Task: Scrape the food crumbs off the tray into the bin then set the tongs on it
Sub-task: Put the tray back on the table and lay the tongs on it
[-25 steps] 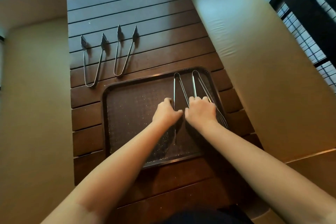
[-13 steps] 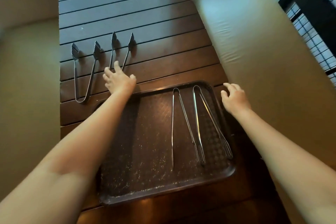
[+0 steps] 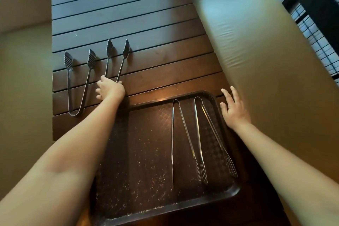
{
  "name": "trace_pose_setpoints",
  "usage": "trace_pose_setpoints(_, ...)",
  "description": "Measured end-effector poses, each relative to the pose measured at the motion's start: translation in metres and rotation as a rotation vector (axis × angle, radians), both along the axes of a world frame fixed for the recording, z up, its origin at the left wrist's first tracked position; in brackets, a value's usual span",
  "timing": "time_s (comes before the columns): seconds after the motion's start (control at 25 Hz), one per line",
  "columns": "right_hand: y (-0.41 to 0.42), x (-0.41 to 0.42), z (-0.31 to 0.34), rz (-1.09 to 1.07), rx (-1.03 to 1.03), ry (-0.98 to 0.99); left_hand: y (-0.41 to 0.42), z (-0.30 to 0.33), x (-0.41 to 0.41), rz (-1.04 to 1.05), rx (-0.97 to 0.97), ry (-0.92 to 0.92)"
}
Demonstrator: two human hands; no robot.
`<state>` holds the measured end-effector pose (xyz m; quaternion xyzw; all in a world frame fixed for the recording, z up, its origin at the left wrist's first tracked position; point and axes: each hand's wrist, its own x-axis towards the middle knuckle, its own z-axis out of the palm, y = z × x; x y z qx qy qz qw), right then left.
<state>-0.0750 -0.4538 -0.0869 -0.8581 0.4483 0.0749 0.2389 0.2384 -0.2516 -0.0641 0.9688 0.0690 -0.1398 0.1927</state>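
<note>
- Left hand (image 3: 110, 87) closing on hinge end of scalloped tongs (image 3: 117, 60) on counter (image 3: 165, 64); grip unclear.
- Right hand (image 3: 233, 109) spread, empty, beside tray (image 3: 146, 207).
- Thin steel: light, springy, slick; best pinched near bend.

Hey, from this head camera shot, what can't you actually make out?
- Bin: not in the head view at all.
- Left hand grip: it covers the bend of the dark tongs; whether the fingers grip it is unclear.
- Tray: left edge hidden by the left forearm.
- Crumbs: too small to identify.
</note>
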Motion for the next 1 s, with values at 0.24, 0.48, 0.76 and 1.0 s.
trace_pose_setpoints(0.24, 0.035, 0.043, 0.061, 0.111, -0.351, -0.325, 0.024, 0.046, -0.033, -0.444, -0.146, -0.162)
trace_pose_setpoints(0.48, 0.116, 0.102, 0.158, 0.576, -0.38, -0.325, 0.068, 0.109, -0.078, -1.094, -0.115, -0.307)
trace_pose_setpoints(0.76, 0.158, 0.07, 0.16, 0.575, -0.223, 0.027, 0.107, 0.117, -0.118, -1.132, -0.152, -0.298)
trace_pose_setpoints(1.0, 0.209, 0.055, 0.133, 0.217, 0.066, -0.213, 0.118, 0.104, -0.176, -0.475, -0.459, 0.108)
